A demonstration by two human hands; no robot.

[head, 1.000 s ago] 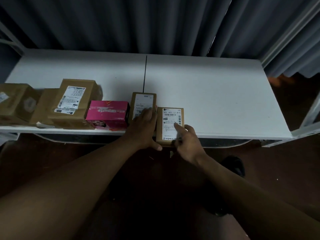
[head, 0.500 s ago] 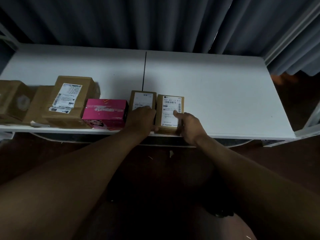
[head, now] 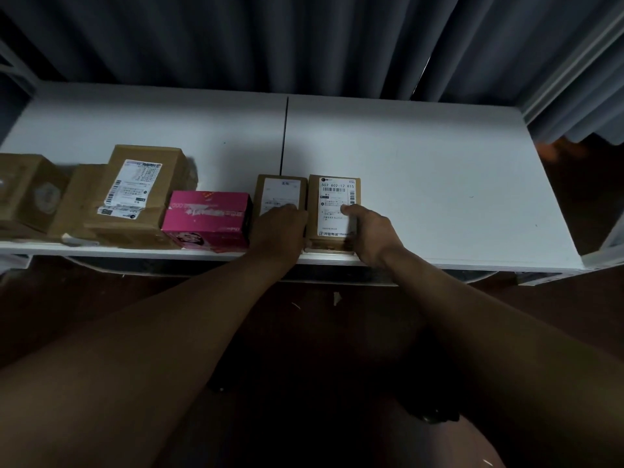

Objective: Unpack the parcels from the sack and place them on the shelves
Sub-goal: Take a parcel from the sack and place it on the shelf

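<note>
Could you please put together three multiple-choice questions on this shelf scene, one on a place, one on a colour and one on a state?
1. Where does the parcel numbered 502 602 12 815 lie?
A. at the right end of the row, against another small brown parcel
B. on top of the pink box
C. on the floor

2. What colour is the box to the left of the two small parcels?
A. blue
B. pink
C. green

3. What is the right hand doing?
A. hanging idle off the white shelf
B. holding a sack
C. touching the numbered parcel, thumb on its label

Answers: 1 A, nothing lies to its right on the shelf; 2 B, its top and front are bright pink; 3 C, the thumb lies across the white label.
</note>
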